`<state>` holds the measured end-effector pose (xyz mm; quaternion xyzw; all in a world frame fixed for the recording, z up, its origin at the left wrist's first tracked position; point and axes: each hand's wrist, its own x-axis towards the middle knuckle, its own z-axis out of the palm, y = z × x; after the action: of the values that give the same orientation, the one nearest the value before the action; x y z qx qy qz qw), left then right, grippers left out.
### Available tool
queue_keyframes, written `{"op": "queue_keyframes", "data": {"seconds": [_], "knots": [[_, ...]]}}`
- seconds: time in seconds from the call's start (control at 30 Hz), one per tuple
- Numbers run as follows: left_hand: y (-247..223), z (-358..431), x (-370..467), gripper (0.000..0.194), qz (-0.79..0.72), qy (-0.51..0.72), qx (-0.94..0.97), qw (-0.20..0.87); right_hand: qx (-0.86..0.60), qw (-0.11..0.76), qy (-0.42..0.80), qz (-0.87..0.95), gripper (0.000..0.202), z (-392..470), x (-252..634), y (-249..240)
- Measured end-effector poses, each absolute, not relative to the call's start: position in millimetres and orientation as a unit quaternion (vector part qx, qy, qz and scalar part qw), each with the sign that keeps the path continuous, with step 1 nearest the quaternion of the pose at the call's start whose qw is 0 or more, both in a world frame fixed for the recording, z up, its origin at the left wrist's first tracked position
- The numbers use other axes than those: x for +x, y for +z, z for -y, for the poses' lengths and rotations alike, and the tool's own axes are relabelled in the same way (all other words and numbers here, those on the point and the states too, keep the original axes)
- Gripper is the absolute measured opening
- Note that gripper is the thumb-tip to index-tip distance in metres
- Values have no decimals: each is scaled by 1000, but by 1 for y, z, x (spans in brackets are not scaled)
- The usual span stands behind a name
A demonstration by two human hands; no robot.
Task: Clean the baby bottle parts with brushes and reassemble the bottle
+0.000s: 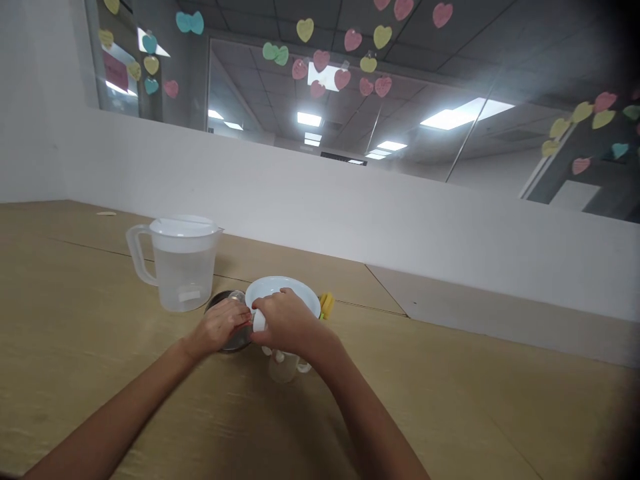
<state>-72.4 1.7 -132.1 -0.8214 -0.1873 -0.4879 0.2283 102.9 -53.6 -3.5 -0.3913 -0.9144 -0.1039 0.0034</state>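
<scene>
Translucent plastic forms the white-lidded pitcher [185, 270] at left. Beside it, the left hand [220, 325], its grip unclear, covers part of a round grey metal bowl [239, 343]; a small white cylindrical piece [259, 321] is in the curled right hand [290, 325], before a round white basin [263, 287].

Bare forearms [377, 407] converging, left hand [221, 325] back upward, right hand [291, 323] curled just beside it
</scene>
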Motion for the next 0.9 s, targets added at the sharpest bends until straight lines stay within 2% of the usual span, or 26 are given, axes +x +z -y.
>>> {"op": "queue_keyframes", "data": {"seconds": [0.1,0.23,0.73,0.8,0.9], "knots": [[-130,-3,-71,10,152,-481,-825,255,-423,-41,-105,899,23,63,98,0],[-127,-2,-69,17,114,-479,-830,263,-440,-62,-105,889,23,76,95,5],[-128,4,-71,15,115,-499,-824,244,-441,-13,-115,890,23,84,105,11],[-129,6,-67,20,155,-530,-803,227,-436,-1,-115,893,20,88,108,14],[-130,5,-64,37,305,-573,-740,177,-437,40,-126,889,15,97,118,22]]}}
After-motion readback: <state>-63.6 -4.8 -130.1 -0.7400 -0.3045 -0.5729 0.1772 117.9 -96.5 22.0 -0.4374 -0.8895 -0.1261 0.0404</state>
